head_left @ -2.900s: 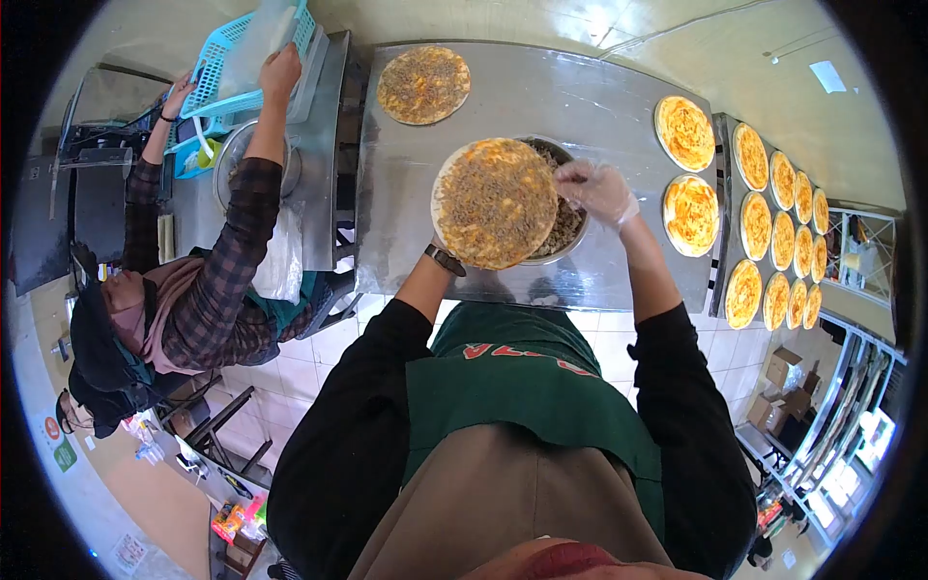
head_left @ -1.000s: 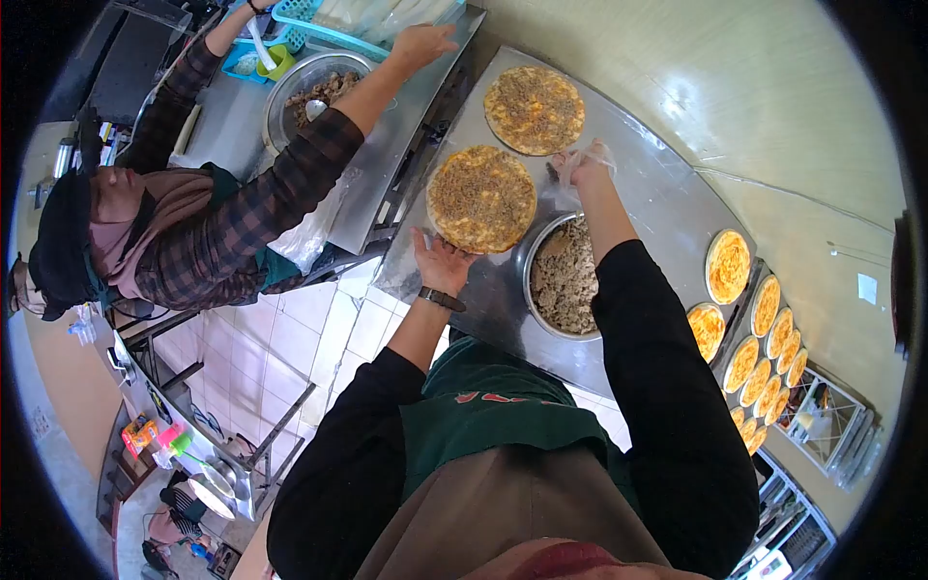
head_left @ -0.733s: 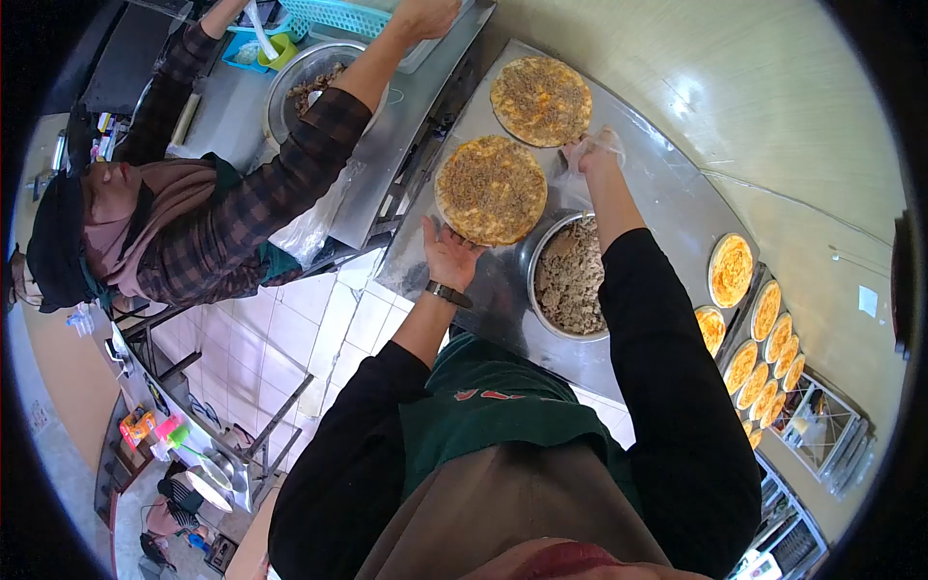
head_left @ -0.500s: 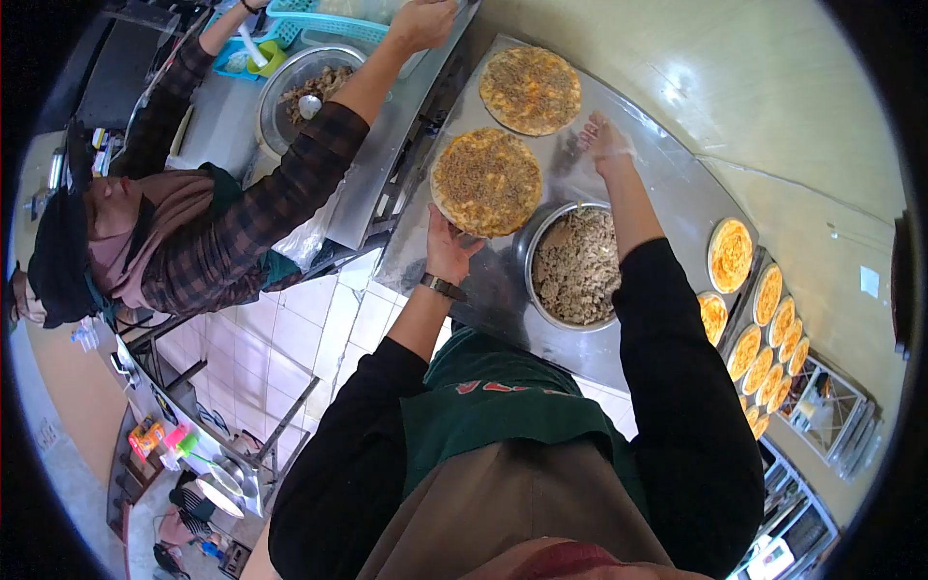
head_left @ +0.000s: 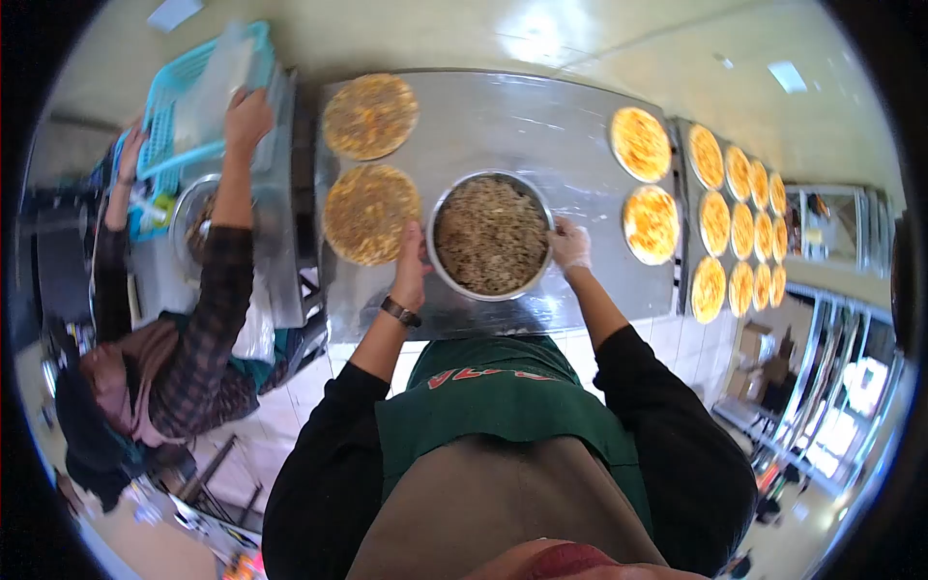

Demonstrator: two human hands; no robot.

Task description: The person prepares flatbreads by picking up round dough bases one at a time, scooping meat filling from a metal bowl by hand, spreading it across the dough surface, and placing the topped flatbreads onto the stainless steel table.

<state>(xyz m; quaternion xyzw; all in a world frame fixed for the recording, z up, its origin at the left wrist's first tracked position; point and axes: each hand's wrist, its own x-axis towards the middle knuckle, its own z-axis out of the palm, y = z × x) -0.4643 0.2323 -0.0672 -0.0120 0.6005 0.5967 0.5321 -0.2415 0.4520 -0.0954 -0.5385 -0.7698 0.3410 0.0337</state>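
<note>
A round metal bowl (head_left: 547, 206) full of crumbly brownish minced filling (head_left: 491, 235) stands on the steel table in front of me. My right hand (head_left: 570, 244), in a clear plastic glove, grips the bowl's right rim. On the other side, my bare left hand (head_left: 412, 266) reaches up between the bowl and a topped flat round pizza (head_left: 372, 215). Its fingers are stretched out close to the pizza's edge, and the thumb side is near the bowl's left wall; whether it presses on either is unclear. Another topped pizza (head_left: 370, 116) lies just beyond.
Two orange-topped pizzas (head_left: 640, 144) lie on the table's right part. Beyond its right edge, several more (head_left: 713, 222) stand in rows on another surface. At left, a co-worker in a checked sleeve (head_left: 208, 309) handles a turquoise basket (head_left: 159, 116) above a second metal bowl (head_left: 184, 232).
My view has turned toward the right. My right hand has come from the tabletop beyond the bowl to its rim. My left hand has shifted from the near pizza's lower edge toward the bowl.
</note>
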